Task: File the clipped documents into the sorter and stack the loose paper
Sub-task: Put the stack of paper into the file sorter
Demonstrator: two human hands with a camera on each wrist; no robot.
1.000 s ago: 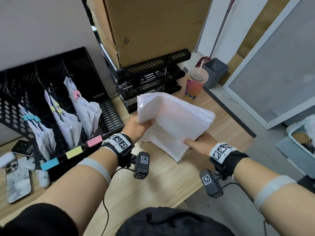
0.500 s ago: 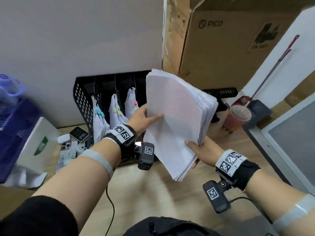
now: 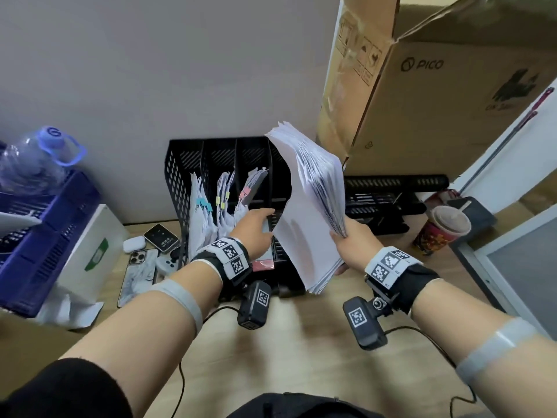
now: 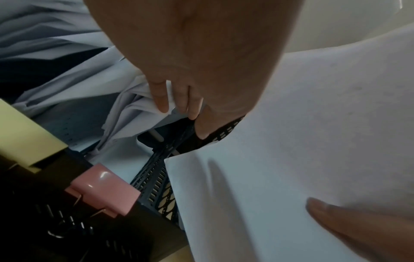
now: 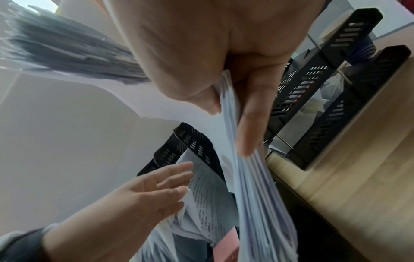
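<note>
The right hand [image 3: 351,241] pinches a thick stack of loose paper [image 3: 310,212] along its right edge, thumb on the near face and fingers [image 5: 251,124] behind it. The stack stands nearly on edge, tilted, in the air above the bench [image 3: 286,342], in front of the right end of the black mesh sorter [image 3: 180,182].

The left hand [image 3: 256,230] is spread with fingers straight and relaxed. It reaches between the stack and the clipped documents [image 3: 223,206]; in the left wrist view its fingertips [image 4: 161,102] touch white sheets in the sorter. Whether it also touches the stack cannot be determined.

The clipped documents stand in three sorter compartments, carrying blue, yellow and pink clips from left to right. A pink binder clip [image 4: 103,189] and a yellow tab are fixed to the sorter's front rail.

A black stacked letter tray [image 3: 382,203] sits right of the sorter beneath a cardboard box [image 3: 437,101]. A lidded cup [image 3: 440,233] stands near the tray. Phones [image 3: 137,273] lie left of the sorter, beside a blue crate [image 3: 45,236].
</note>
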